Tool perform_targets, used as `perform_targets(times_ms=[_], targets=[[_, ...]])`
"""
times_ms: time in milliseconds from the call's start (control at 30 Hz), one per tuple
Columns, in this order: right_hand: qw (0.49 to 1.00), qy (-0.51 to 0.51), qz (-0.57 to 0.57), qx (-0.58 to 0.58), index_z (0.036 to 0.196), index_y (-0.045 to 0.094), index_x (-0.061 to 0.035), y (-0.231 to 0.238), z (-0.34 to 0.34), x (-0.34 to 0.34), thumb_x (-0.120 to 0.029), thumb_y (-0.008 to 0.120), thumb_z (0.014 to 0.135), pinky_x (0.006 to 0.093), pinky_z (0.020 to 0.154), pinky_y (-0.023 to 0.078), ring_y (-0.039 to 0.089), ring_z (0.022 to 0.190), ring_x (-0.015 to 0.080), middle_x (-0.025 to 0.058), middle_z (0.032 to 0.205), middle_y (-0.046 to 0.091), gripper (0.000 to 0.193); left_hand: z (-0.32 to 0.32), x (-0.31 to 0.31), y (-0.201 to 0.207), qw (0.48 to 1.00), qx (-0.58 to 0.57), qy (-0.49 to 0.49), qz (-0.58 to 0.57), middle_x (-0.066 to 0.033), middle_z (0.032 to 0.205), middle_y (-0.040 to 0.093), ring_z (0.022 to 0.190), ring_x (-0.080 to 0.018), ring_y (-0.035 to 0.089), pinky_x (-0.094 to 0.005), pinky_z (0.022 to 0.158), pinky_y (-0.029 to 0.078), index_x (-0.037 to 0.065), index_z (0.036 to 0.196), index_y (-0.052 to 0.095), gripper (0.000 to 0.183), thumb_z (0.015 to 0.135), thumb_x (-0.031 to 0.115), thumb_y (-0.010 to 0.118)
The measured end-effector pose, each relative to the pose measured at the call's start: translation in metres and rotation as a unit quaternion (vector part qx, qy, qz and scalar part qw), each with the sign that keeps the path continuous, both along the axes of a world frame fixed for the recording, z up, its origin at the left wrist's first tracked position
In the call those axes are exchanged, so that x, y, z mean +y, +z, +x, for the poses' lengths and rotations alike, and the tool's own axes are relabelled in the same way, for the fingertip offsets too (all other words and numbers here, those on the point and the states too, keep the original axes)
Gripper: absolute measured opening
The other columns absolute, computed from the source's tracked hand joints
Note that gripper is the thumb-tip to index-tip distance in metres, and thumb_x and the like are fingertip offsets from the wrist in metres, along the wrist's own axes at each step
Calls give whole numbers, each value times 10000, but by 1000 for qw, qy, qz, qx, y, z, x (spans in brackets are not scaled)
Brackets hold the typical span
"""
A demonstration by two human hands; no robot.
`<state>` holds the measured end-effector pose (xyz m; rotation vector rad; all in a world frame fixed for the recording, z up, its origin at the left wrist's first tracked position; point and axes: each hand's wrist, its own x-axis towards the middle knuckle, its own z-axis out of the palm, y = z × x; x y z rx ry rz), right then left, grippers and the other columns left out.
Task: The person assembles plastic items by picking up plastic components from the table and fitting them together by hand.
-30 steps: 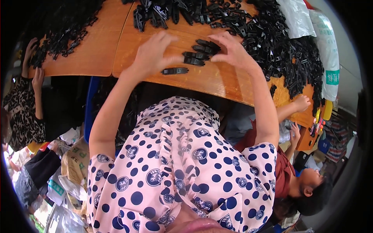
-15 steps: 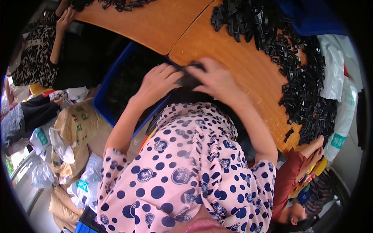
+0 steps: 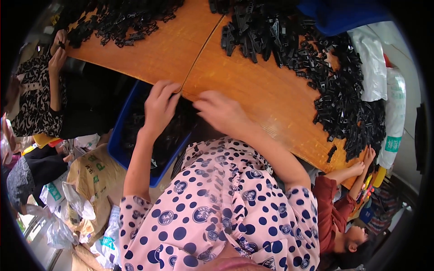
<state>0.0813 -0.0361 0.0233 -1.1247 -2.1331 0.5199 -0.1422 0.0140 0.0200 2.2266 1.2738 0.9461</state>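
Note:
My left hand point(image 3: 158, 106) is at the near edge of the wooden table point(image 3: 253, 95), above a blue bin point(image 3: 118, 131). Its fingers are bent and drawn together; what they hold, if anything, I cannot make out. Just right of it, my right hand point(image 3: 226, 113) points left along the same edge, fingers closed together and a little blurred. Whatever may be in its fingertips is too small or hidden to name. Dark pieces lie inside the bin, mostly in shadow. On the table's right side spreads a large heap of small black plastic parts point(image 3: 346, 97).
Another black heap point(image 3: 122, 22) lies at the far left. A person in a black patterned top point(image 3: 36, 99) works at the left; another in a dark red sleeve point(image 3: 332, 212) sits at the right. Brown sacks point(image 3: 92, 174) stand lower left. A blue container point(image 3: 330, 16) is at the far right.
My hands have moved left and slightly apart, toward the bin. The dark blurred thing between them earlier no longer shows. The view has shifted, bringing more of the far-left heap into sight.

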Motion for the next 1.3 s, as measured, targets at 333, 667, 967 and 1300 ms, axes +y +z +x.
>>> perform_targets(times_ms=[333,667,967,1300], targets=[[896,-440,-58,-30,1029,657,-8,10,158,-127,-23,668,904,380,752,538,656,887,326,150,981,633,127,121,176,-40,964,85,-210,139,-133,1155,617,1123,-364,586,-445,942,494,90,1174,577,356,832,-7,593],[813,-561,-19,-155,1086,620,-40,18,229,-162,-53,678,881,447,748,513,634,905,378,148,954,628,214,124,48,4,972,134,-187,-40,-108,981,582,929,-316,613,-407,784,490,71,1056,639,200,863,90,689],[778,-534,-95,-318,945,606,-93,-6,235,-113,-268,685,918,444,671,566,696,816,340,133,897,631,194,154,-7,-8,971,88,-223,-15,-87,968,597,957,-299,604,-391,778,500,77,1011,653,174,848,106,708],[819,-421,-124,370,1054,646,-47,-11,162,-79,12,708,851,353,670,546,655,785,313,131,980,651,220,152,-3,-11,969,61,-240,-18,-79,984,603,929,-277,610,-374,792,494,55,1051,669,212,851,108,714]])
